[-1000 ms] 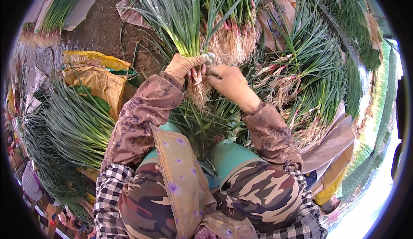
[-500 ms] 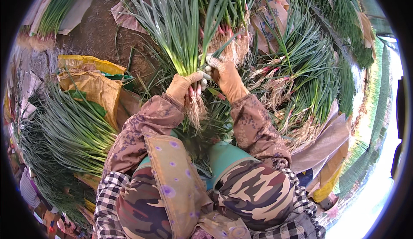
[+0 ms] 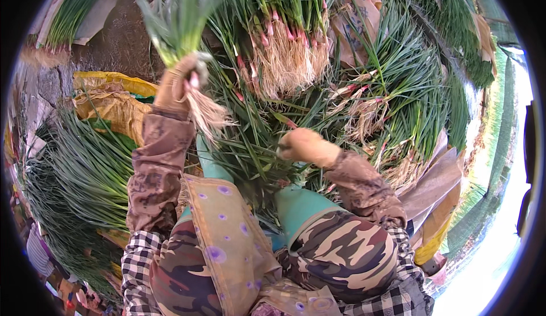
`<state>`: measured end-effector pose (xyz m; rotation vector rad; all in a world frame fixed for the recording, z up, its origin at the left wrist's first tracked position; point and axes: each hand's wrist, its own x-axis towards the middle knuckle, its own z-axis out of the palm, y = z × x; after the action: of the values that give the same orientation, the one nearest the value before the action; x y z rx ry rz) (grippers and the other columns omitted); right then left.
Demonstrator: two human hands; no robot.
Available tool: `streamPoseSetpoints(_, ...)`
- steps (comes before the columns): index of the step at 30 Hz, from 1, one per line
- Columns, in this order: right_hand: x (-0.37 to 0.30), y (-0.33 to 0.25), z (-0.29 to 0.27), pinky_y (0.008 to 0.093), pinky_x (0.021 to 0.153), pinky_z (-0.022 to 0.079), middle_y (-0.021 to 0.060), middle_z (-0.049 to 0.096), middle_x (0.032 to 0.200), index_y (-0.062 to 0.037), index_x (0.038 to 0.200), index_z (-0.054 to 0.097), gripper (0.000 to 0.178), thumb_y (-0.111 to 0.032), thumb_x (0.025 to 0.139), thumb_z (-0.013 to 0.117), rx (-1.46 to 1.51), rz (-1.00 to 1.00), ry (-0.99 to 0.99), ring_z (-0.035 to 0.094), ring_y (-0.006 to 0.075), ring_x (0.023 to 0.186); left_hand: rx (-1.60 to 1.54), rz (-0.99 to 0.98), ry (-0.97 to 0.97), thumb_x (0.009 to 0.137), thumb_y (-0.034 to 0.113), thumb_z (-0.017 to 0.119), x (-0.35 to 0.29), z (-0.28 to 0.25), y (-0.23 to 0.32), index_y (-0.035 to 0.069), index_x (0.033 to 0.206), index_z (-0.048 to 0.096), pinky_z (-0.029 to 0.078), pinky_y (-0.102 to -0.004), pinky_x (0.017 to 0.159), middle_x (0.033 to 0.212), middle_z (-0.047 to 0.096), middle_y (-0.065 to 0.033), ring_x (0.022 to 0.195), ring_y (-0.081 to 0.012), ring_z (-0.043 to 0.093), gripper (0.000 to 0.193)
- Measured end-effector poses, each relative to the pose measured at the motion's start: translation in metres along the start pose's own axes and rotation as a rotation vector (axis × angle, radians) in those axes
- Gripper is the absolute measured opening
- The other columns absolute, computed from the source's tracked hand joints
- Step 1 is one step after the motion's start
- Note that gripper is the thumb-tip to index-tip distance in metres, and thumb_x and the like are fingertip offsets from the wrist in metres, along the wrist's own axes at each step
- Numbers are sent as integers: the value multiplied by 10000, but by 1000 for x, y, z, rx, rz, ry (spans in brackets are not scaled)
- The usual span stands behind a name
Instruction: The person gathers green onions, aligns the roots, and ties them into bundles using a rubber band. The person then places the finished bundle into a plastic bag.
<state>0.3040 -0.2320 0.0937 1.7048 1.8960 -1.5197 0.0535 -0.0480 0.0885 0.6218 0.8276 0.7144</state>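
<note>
My left hand [image 3: 179,83] wears a tan glove and is wrapped round a bunch of spring onions [image 3: 185,23]. Their green tops point away from me, smeared by motion, while the pinkish bulbs and pale roots hang below the fist. My gloved right hand [image 3: 309,147] is curled closed over loose green leaves [image 3: 250,151] between my knees. Whatever its fingers hold, if anything, is hidden. Just beyond lies a row of spring onions [image 3: 284,37] with red-tinged bulbs and long roots toward me. More unsorted spring onions [image 3: 398,94] are heaped at my right.
A large pile of spring onions [image 3: 94,168] lies on my left, beside a crumpled yellow sack [image 3: 114,108]. Brown sacking [image 3: 432,171] spreads under the right heap. Wet brown soil [image 3: 125,43] shows at the far left.
My hands were together at the bunch and are now apart. The left has carried the bunch leftward and away, uncovering the row's roots; the right has dropped nearer to me.
</note>
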Motion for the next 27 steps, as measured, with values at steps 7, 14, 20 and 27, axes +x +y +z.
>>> streamPoseSetpoints(7,50,30,-102,287,671,505,107,684,898,-79,1022,678,290,-304,838,667,6,119,1125,640,171,706,-200,29,-32,880,310,636,16,46,15,-60,1244,477,471,-220,530,690,517,22,574,-77,504,543)
streamPoseSetpoints(14,55,-4,-71,288,573,478,75,652,807,-94,926,657,190,-254,827,682,-3,114,989,602,151,622,-88,-241,-87,902,229,607,7,51,-30,-75,1215,511,528,-206,622,813,608,-1,697,-80,581,447)
streamPoseSetpoints(20,44,-52,-14,322,607,495,63,625,807,-115,901,634,134,-185,796,678,-121,-151,792,614,217,653,192,-385,63,861,248,652,-5,43,-54,0,887,679,334,-167,370,691,644,-55,445,-57,497,250)
streamPoseSetpoints(27,46,-46,-48,204,475,377,-29,608,688,-37,980,680,179,-173,864,665,1200,127,385,469,38,530,57,-363,29,853,239,676,-15,31,-70,-9,863,674,418,-220,445,663,634,-58,480,-103,536,249)
